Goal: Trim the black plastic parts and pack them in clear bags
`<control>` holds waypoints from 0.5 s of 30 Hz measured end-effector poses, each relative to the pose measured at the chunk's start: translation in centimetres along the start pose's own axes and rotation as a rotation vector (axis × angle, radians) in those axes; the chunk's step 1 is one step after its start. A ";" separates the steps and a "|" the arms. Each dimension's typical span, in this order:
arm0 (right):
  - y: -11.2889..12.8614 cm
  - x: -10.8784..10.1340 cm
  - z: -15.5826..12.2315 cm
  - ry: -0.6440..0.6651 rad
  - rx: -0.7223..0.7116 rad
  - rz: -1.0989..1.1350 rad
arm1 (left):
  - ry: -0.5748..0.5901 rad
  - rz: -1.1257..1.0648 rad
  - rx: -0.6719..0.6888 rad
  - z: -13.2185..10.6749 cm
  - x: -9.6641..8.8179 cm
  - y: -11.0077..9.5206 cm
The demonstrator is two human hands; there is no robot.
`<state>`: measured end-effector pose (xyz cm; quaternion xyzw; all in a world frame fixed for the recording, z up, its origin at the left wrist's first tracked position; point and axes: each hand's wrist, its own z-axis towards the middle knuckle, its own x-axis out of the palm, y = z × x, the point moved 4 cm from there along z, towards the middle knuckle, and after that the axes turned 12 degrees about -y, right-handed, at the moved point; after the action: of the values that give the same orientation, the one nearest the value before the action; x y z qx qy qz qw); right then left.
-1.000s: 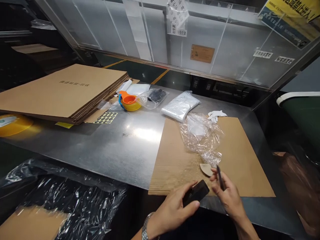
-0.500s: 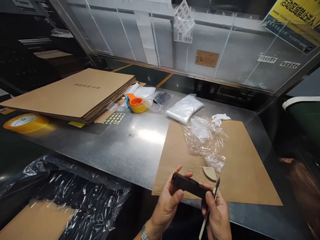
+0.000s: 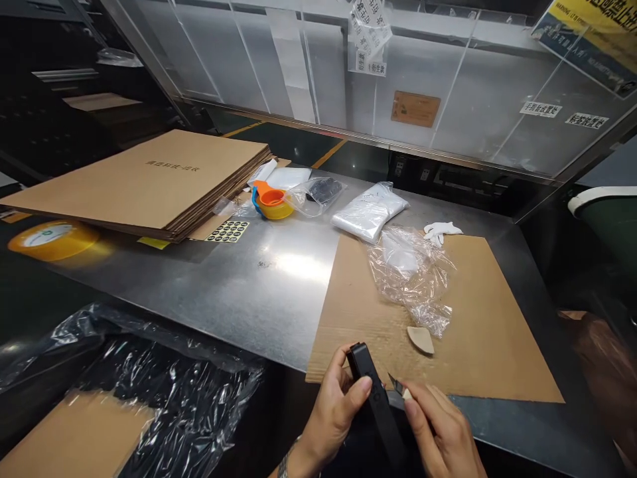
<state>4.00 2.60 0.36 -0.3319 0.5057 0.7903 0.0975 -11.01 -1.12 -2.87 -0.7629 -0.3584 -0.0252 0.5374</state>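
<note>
My left hand (image 3: 328,415) is closed around a slim black device (image 3: 377,401), its thumb lying along a face with small round marks. The device tilts away from me, and its near end drops into shadow. Beside its right edge, my right hand (image 3: 445,428) pinches a craft knife (image 3: 399,386) with a pale handle and a dark pointed blade. The blade tip is close to the device; contact I cannot make out. A beige quarter-round pad (image 3: 421,340) lies beyond my right hand on a cardboard sheet (image 3: 502,345), near crumpled clear plastic film (image 3: 411,272).
A white glove (image 3: 442,231) and a plastic-wrapped packet (image 3: 371,211) lie behind the film. Yellow and orange tape rolls (image 3: 273,203), a round-sticker sheet (image 3: 227,232), stacked cardboard (image 3: 144,176) and another tape roll (image 3: 52,240) are to the left. A black-lined container (image 3: 199,392) stands front left.
The black device has swung from nearly crosswise to pointing away from me. My right hand has come off its end and shifted right and down, turning the knife's blade toward the device.
</note>
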 end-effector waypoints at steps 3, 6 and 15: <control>0.8 0.1 -0.2 0.015 -0.135 -0.121 | 0.037 0.075 0.008 -0.1 -0.3 0.3; 1.0 0.2 -0.5 0.004 -0.203 -0.226 | 0.077 0.114 0.007 0.0 -0.6 0.7; 0.9 0.2 -0.4 -0.002 -0.250 -0.341 | 0.092 0.151 -0.019 -0.3 -0.5 1.0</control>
<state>3.61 1.76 0.83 -0.4212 0.3403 0.8193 0.1885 -10.70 -1.76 -3.75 -0.7910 -0.2745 -0.0228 0.5463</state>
